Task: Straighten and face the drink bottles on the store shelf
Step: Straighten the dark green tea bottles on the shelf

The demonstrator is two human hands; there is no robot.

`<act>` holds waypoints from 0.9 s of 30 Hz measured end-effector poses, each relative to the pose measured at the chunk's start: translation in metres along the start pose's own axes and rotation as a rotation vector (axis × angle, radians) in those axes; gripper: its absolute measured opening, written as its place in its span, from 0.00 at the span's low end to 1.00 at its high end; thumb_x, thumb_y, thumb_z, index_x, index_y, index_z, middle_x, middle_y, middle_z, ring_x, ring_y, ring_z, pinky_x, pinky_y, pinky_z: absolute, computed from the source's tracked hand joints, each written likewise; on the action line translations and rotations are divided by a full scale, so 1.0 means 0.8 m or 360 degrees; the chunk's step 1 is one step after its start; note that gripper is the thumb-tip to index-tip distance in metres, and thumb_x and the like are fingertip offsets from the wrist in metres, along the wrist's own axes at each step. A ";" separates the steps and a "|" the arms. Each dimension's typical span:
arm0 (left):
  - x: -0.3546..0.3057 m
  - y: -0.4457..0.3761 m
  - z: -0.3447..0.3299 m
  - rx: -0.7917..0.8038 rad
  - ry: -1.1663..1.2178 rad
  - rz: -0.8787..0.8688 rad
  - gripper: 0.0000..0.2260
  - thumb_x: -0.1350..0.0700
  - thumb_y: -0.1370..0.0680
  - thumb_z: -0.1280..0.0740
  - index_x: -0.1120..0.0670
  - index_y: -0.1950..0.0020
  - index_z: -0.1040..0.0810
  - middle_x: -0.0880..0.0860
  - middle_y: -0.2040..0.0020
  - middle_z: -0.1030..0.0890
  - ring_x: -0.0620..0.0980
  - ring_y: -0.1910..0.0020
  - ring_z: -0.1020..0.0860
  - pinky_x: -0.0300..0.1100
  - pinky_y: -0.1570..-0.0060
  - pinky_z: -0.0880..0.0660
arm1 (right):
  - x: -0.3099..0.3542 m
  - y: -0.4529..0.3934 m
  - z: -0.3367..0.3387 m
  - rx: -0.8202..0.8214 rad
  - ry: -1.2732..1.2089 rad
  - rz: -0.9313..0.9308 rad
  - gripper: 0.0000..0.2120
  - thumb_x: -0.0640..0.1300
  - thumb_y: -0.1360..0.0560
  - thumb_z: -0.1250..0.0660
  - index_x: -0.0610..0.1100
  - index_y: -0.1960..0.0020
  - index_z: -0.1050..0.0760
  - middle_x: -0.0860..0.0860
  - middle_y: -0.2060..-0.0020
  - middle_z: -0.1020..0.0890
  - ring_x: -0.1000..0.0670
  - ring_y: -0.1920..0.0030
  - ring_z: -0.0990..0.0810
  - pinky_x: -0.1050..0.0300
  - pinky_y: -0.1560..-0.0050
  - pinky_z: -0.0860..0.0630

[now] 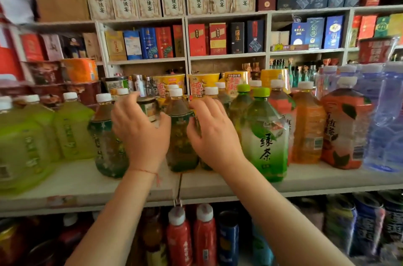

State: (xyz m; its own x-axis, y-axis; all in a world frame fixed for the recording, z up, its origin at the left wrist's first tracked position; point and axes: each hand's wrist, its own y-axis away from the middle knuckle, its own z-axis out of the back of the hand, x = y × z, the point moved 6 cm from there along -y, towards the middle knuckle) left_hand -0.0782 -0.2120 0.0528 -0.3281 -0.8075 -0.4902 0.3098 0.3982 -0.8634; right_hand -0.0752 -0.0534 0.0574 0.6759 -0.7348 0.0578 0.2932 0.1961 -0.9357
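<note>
Left hand [141,132]: fingers curled round a dark-capped bottle [149,108] in the middle of the shelf [87,187].
Right hand [212,132]: grips a bottle mostly hidden behind it.
Between hands: amber tea bottle [181,130], upright.
Technique: probably best to twist each bottle on its base until labels match the green tea bottle [265,137].

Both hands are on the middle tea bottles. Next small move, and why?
Probably twist the dark-green-label bottle between the left hand and right hand until its label faces front like the green tea bottle beside it; its label looks turned aside, though blurred.
</note>
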 end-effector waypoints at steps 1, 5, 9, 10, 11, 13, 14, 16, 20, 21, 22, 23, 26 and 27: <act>0.014 -0.007 0.013 -0.0080 -0.0047 -0.0015 0.26 0.54 0.26 0.29 0.59 0.31 0.31 0.61 0.32 0.29 0.61 0.33 0.31 0.59 0.35 0.31 | 0.004 0.000 -0.018 0.0114 0.0060 -0.0066 0.17 0.41 0.23 0.35 0.39 0.35 0.27 0.44 0.41 0.22 0.45 0.40 0.26 0.49 0.37 0.25; 0.084 -0.036 0.042 0.0026 -0.0149 0.0252 0.38 0.51 0.27 0.25 0.57 0.23 0.39 0.61 0.27 0.33 0.62 0.28 0.35 0.58 0.30 0.35 | 0.006 -0.014 -0.072 0.0363 0.0409 -0.0389 0.37 0.57 0.22 0.38 0.39 0.21 0.47 0.42 0.27 0.32 0.41 0.25 0.36 0.45 0.23 0.55; 0.151 -0.045 0.024 0.0633 -0.0146 0.0473 0.50 0.43 0.33 0.20 0.52 0.20 0.45 0.56 0.26 0.32 0.58 0.28 0.31 0.55 0.33 0.30 | 0.010 -0.041 -0.103 0.0395 0.0532 -0.0613 0.37 0.65 0.22 0.41 0.38 0.25 0.39 0.45 0.36 0.23 0.44 0.32 0.27 0.45 0.22 0.52; 0.163 -0.046 0.021 0.0718 -0.0078 0.0502 0.49 0.43 0.34 0.19 0.51 0.21 0.43 0.54 0.26 0.31 0.57 0.29 0.31 0.53 0.34 0.29 | 0.017 -0.046 -0.108 0.0372 0.0474 -0.0608 0.34 0.64 0.23 0.40 0.40 0.28 0.36 0.46 0.38 0.23 0.45 0.34 0.26 0.45 0.24 0.45; 0.171 -0.047 0.019 0.0779 0.0001 0.0520 0.48 0.45 0.34 0.18 0.50 0.22 0.42 0.53 0.27 0.31 0.55 0.29 0.30 0.52 0.35 0.29 | 0.023 -0.049 -0.113 0.0364 0.0383 -0.0619 0.31 0.64 0.23 0.39 0.41 0.31 0.34 0.46 0.38 0.24 0.45 0.36 0.27 0.47 0.28 0.37; 0.180 -0.055 0.016 0.0866 0.0134 0.0512 0.47 0.47 0.35 0.17 0.48 0.23 0.40 0.50 0.29 0.29 0.52 0.30 0.29 0.49 0.35 0.29 | 0.029 -0.053 -0.122 0.0399 0.0213 -0.0700 0.29 0.63 0.23 0.38 0.43 0.31 0.32 0.45 0.33 0.29 0.43 0.35 0.29 0.50 0.38 0.28; 0.186 -0.059 0.015 0.0899 0.0194 0.0503 0.46 0.48 0.35 0.17 0.48 0.24 0.39 0.49 0.29 0.29 0.51 0.31 0.30 0.48 0.35 0.29 | 0.032 -0.057 -0.128 0.0427 0.0161 -0.0739 0.28 0.63 0.23 0.38 0.45 0.32 0.30 0.46 0.32 0.31 0.43 0.35 0.30 0.51 0.42 0.26; 0.194 -0.064 0.015 0.0961 0.0298 0.0503 0.46 0.49 0.36 0.17 0.48 0.24 0.39 0.47 0.30 0.29 0.48 0.32 0.30 0.46 0.35 0.31 | 0.043 -0.066 -0.139 0.0469 0.0050 -0.0732 0.24 0.64 0.23 0.37 0.49 0.35 0.27 0.48 0.35 0.30 0.44 0.38 0.27 0.51 0.46 0.23; 0.205 -0.069 0.020 0.1048 0.0435 0.0478 0.45 0.54 0.35 0.17 0.47 0.24 0.38 0.46 0.32 0.27 0.48 0.33 0.29 0.48 0.33 0.29 | 0.084 -0.073 -0.155 0.0476 -0.0057 -0.0527 0.15 0.57 0.22 0.34 0.50 0.39 0.24 0.55 0.46 0.24 0.52 0.49 0.23 0.54 0.53 0.20; 0.208 -0.071 0.023 0.1063 0.0458 0.0473 0.45 0.55 0.35 0.17 0.46 0.24 0.38 0.46 0.33 0.27 0.48 0.33 0.29 0.48 0.33 0.28 | 0.089 -0.073 -0.157 0.0454 -0.0075 -0.0520 0.13 0.55 0.22 0.33 0.50 0.41 0.23 0.56 0.48 0.23 0.54 0.51 0.23 0.56 0.54 0.21; 0.211 -0.072 0.026 0.1075 0.0477 0.0482 0.45 0.55 0.35 0.17 0.47 0.24 0.38 0.46 0.33 0.27 0.47 0.34 0.29 0.47 0.34 0.28 | 0.090 -0.075 -0.158 0.0419 -0.0134 -0.0550 0.11 0.54 0.22 0.33 0.51 0.43 0.23 0.57 0.49 0.22 0.56 0.54 0.23 0.60 0.56 0.22; 0.215 -0.075 0.031 0.1085 0.0496 0.0500 0.46 0.55 0.35 0.17 0.47 0.24 0.38 0.46 0.33 0.27 0.47 0.34 0.29 0.46 0.35 0.29 | 0.088 -0.076 -0.158 0.0384 -0.0235 -0.0614 0.08 0.54 0.22 0.32 0.52 0.46 0.22 0.57 0.52 0.22 0.58 0.56 0.24 0.63 0.58 0.25; 0.227 -0.088 0.048 0.1150 0.0515 0.0537 0.47 0.55 0.34 0.17 0.48 0.22 0.40 0.42 0.35 0.28 0.45 0.35 0.31 0.42 0.38 0.32 | 0.081 -0.083 -0.166 0.0379 -0.0662 -0.0831 0.05 0.53 0.22 0.30 0.53 0.56 0.23 0.58 0.60 0.19 0.59 0.60 0.22 0.67 0.62 0.27; 0.232 -0.092 0.054 0.1187 0.0506 0.0544 0.47 0.56 0.33 0.18 0.48 0.21 0.41 0.40 0.39 0.29 0.44 0.36 0.32 0.41 0.39 0.33 | 0.084 -0.083 -0.172 0.0418 -0.0750 -0.0860 0.06 0.53 0.23 0.31 0.54 0.57 0.22 0.57 0.61 0.19 0.59 0.62 0.21 0.67 0.63 0.28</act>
State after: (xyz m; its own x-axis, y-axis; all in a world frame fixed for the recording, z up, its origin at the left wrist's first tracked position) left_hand -0.1229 -0.4100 0.0304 -0.3095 -0.4926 -0.8133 0.9022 0.1182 -0.4148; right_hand -0.1424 -0.2053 0.0754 0.5926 -0.4294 0.6815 0.7765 0.0796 -0.6250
